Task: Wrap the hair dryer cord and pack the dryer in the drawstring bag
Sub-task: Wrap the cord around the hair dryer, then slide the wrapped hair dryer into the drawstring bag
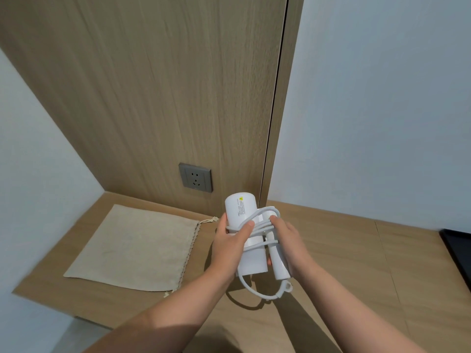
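Observation:
I hold a white hair dryer (239, 207) above the wooden desk, its barrel pointing up and away. My left hand (229, 240) grips the barrel with the thumb across it. My right hand (285, 240) holds the folded handle and the white cord (262, 225), which is wound several times around the body. A loose loop of cord with a hang tab (285, 289) dangles below. The beige drawstring bag (135, 248) lies flat on the desk to the left, its mouth facing right toward the dryer.
A grey wall socket (195, 177) sits in the wood panel behind the dryer. The wooden desk (356, 250) runs along white walls. A black flat object (458, 253) lies at the right edge. The desk's front edge drops off at lower left.

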The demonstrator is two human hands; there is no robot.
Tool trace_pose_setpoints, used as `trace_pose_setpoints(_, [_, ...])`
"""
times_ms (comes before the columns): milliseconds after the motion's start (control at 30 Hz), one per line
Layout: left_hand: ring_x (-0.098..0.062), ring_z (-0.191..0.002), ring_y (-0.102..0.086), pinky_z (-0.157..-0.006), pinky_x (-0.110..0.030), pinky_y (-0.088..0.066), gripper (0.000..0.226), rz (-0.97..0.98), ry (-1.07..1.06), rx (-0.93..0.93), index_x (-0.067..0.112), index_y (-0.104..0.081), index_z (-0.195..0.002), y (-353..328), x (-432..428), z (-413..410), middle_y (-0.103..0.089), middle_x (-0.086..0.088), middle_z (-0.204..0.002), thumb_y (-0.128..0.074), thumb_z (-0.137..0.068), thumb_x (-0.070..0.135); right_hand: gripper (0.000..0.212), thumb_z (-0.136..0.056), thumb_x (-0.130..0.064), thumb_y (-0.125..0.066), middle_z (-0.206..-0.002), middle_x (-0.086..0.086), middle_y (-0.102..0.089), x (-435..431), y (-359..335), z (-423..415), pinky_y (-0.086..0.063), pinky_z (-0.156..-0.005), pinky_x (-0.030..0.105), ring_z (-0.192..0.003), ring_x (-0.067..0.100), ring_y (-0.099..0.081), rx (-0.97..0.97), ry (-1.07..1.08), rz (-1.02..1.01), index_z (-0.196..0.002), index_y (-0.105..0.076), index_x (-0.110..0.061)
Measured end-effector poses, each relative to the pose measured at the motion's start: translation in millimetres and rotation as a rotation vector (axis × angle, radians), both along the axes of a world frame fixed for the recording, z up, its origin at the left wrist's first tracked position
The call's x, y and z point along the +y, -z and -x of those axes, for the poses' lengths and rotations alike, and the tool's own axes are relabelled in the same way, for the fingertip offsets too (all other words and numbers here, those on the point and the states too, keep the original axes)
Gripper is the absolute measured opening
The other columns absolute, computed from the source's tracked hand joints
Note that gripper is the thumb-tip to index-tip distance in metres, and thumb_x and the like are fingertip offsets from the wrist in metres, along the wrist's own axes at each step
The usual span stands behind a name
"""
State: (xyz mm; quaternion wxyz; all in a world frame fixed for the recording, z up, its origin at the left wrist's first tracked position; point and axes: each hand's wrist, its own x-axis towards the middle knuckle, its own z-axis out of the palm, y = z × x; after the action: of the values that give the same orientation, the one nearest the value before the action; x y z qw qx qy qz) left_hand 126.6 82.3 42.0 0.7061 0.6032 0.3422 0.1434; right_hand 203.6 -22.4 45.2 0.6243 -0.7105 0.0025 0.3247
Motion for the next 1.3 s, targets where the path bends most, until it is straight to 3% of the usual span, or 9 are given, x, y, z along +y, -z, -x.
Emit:
trace_pose_setpoints(167, [-0.019,-0.089,-0.069,-0.056,-0.024,-0.056,0.050,0.040,-0.004,0.005,0.029,-0.049,-0.132,-2.1,2.7,1.5,-0.066,-0.001,-0.112,-0.068,-0.086,0.031,0.024,-0.096,-0.039,-0.039,-0.092,0.010,-0.062,0.3,-3.0,2.3,-0.053,-0.051,0.032,-0.073,0.025,-0.063,-0.082,-0.036,0.026,-0.100,-0.055,-0.022])
trace_pose_setpoints(300, [-0.019,-0.087,-0.068,-0.055,-0.025,-0.056,0.044,0.069,-0.011,0.003,0.028,-0.050,-0.128,-1.5,5.1,2.1,-0.066,0.000,-0.107,-0.066,-0.088,0.032,0.027,-0.098,-0.043,-0.037,-0.102,0.003,-0.065,-3.9,-0.9,3.7,-0.055,-0.052,0.032,-0.079,0.024,-0.067,-0.204,-0.115,0.008,-0.120,-0.049,-0.033])
trace_pose_setpoints(433, [-0.025,-0.087,-0.071,-0.065,-0.036,-0.061,0.043,0.154,-0.067,-0.005,0.022,-0.055,-0.125,1.4,3.5,0.4,-0.070,-0.006,-0.105,-0.068,-0.085,0.032,0.023,-0.098,-0.039,-0.038,-0.091,0.000,-0.066,-6.3,-1.7,4.2,-0.059,-0.059,0.040,-0.074,0.018,-0.067,-0.357,-0.047,0.057,-0.111,-0.051,-0.025])
trace_pose_setpoints(567, [-0.025,-0.087,-0.071,-0.070,-0.041,-0.061,0.041,0.177,-0.078,-0.013,0.022,-0.056,-0.124,0.0,1.4,-0.7,-0.070,-0.006,-0.105,-0.069,-0.085,0.031,0.034,-0.098,-0.043,-0.037,-0.087,0.007,-0.062,-5.2,-9.3,6.2,-0.057,-0.050,0.033,-0.068,0.018,-0.063,-0.280,-0.036,0.038,-0.107,-0.046,-0.011])
trace_pose_setpoints(767, [-0.016,-0.086,-0.069,-0.053,-0.021,-0.056,0.040,0.024,-0.041,-0.062,0.035,-0.052,-0.121,-7.5,-4.6,-0.7,-0.065,0.006,-0.104,-0.069,-0.085,0.026,0.039,-0.095,-0.049,-0.041,-0.095,0.008,-0.069,-2.5,-13.5,3.9,-0.050,-0.045,0.023,-0.074,0.018,-0.068,-0.117,-0.037,0.041,-0.109,-0.057,-0.016])
trace_pose_setpoints(933, [-0.022,-0.091,-0.070,-0.073,-0.042,-0.061,0.046,0.118,-0.072,-0.043,0.030,-0.053,-0.126,2.6,-1.0,-5.8,-0.067,0.000,-0.108,-0.071,-0.084,0.027,0.032,-0.094,-0.043,-0.047,-0.085,0.005,-0.071,-0.7,-14.2,1.3,-0.049,-0.042,0.022,-0.062,0.015,-0.067,-0.092,-0.028,0.016,-0.100,-0.065,-0.016])
trace_pose_setpoints(1100, [-0.022,-0.100,-0.068,-0.085,-0.049,-0.057,0.049,0.097,0.095,0.026,0.029,-0.046,-0.134,16.9,16.7,-0.2,-0.066,-0.001,-0.117,-0.063,-0.089,0.038,0.029,-0.093,-0.043,-0.050,-0.090,0.007,-0.071,4.7,-4.1,0.9,-0.054,-0.048,0.029,-0.069,0.020,-0.068,-0.064,-0.030,0.014,-0.100,-0.063,-0.019])
trace_pose_setpoints(1200, [-0.013,-0.109,-0.061,-0.094,-0.046,-0.052,0.044,-0.045,0.340,0.136,0.038,-0.046,-0.133,18.4,41.7,10.3,-0.062,0.009,-0.123,-0.041,-0.093,0.058,0.031,-0.091,-0.049,-0.050,-0.094,0.012,-0.070,5.9,1.8,-7.2,-0.059,-0.068,0.045,-0.078,0.029,-0.068,0.068,0.008,0.072,-0.097,-0.061,-0.021])
trace_pose_setpoints(1300, [-0.017,-0.114,-0.057,-0.100,-0.040,-0.046,0.048,-0.393,0.238,0.361,0.028,-0.053,-0.131,39.6,81.6,28.5,-0.061,0.003,-0.127,-0.036,-0.096,0.055,0.038,-0.091,-0.051,-0.048,-0.095,0.014,-0.069,2.1,8.6,-20.7,-0.058,-0.061,0.040,-0.077,0.030,-0.067,0.103,0.013,0.123,-0.104,-0.060,-0.018])
